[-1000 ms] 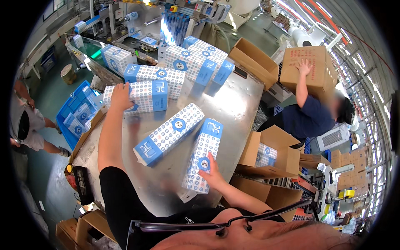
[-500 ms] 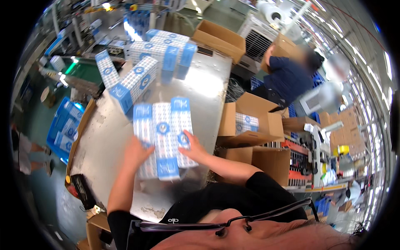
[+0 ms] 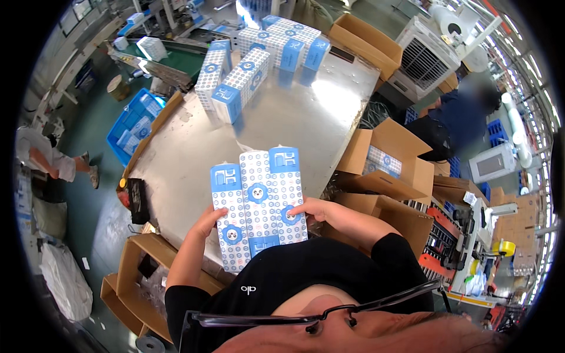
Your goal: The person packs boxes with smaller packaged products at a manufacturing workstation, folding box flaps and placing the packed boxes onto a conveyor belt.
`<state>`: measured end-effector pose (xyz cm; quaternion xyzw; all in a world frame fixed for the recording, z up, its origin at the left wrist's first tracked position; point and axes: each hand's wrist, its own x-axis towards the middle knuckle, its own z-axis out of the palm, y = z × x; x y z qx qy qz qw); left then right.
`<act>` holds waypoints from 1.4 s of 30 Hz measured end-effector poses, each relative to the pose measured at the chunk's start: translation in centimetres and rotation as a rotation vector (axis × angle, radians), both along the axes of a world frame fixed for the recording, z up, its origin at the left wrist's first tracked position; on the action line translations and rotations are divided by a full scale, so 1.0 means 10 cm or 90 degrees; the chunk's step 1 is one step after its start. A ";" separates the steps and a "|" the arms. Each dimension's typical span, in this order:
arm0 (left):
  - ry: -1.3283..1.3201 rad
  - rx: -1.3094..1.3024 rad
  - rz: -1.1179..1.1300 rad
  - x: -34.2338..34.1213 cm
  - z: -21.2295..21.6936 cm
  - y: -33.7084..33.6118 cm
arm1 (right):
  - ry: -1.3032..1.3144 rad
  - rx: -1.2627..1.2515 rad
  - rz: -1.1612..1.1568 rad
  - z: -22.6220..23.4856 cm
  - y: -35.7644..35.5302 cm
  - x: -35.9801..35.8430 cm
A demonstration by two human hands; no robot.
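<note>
Three long white packs with blue ends and a small blue pattern are squeezed side by side between my hands: the left pack (image 3: 228, 203), the middle pack (image 3: 255, 167) and the right pack (image 3: 288, 191). My left hand (image 3: 207, 223) grips the outer side of the left pack, its thumb on the front. On the opposite side my right hand (image 3: 315, 210) presses the right pack, with the thumb over its edge. The lower ends reach close to my chest. Farther up the metal table (image 3: 282, 117) stand a leaning pack (image 3: 213, 79), a similar pack (image 3: 242, 85) and several more packs (image 3: 288, 44).
An open carton (image 3: 403, 159) with packs inside stands right of the table, an open carton (image 3: 388, 215) nearer me. Left are a blue crate (image 3: 126, 132) with packs and a carton (image 3: 141, 265) holding clear plastic. A person in dark clothes (image 3: 462, 120) is at the far right.
My hands have brought the three packs closer to my chest, still pressed together. My view has shifted, and the other person at the right no longer shows a carton in hand.
</note>
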<state>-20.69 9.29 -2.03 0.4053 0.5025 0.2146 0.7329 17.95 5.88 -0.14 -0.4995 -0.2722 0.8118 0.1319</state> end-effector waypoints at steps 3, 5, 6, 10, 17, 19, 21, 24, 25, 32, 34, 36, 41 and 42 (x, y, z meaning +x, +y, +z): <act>-0.085 0.117 0.035 0.17 0.51 -0.14 | 0.027 0.171 -0.019 0.33 -0.06 0.11; -0.154 0.219 0.031 0.42 0.86 -0.24 | 0.066 0.364 -0.067 0.40 -0.13 0.29; -0.134 0.227 -0.008 0.55 0.96 -0.29 | 0.077 0.414 -0.083 0.56 -0.19 0.39; -0.013 0.425 -0.077 1.21 1.20 -0.49 | -0.058 0.736 -0.100 0.99 -0.44 1.12; -0.124 0.217 -0.332 3.10 1.62 -0.99 | -0.425 0.693 -0.052 2.66 -1.68 2.92; -0.084 0.370 -0.505 3.55 1.75 -1.26 | -0.452 0.640 -0.034 3.04 -2.15 3.41; -0.124 0.542 -0.615 3.89 1.64 -1.43 | -0.430 0.573 -0.049 3.14 -2.53 3.74; -0.071 0.668 -0.498 4.09 1.36 -1.59 | -0.508 0.593 0.140 2.44 -2.94 4.33; 0.024 0.555 -0.447 4.15 1.38 -1.64 | -0.512 0.553 0.204 1.95 -3.02 4.45; -0.100 0.962 -0.818 4.97 0.52 -2.03 | -0.803 0.480 0.092 -0.50 -2.42 4.50; 0.047 0.976 -0.937 5.07 0.63 -2.02 | -0.843 0.386 0.134 -0.55 -2.07 4.39; 0.242 0.913 -0.858 5.08 0.48 -2.02 | -0.871 0.341 0.170 -0.64 -1.87 4.38; 0.307 0.965 -0.848 4.61 0.18 -1.67 | -0.936 0.390 0.094 -1.37 -1.79 4.35; 0.283 0.994 -0.768 4.39 0.16 -1.56 | -0.946 0.449 0.003 -1.45 -1.79 4.20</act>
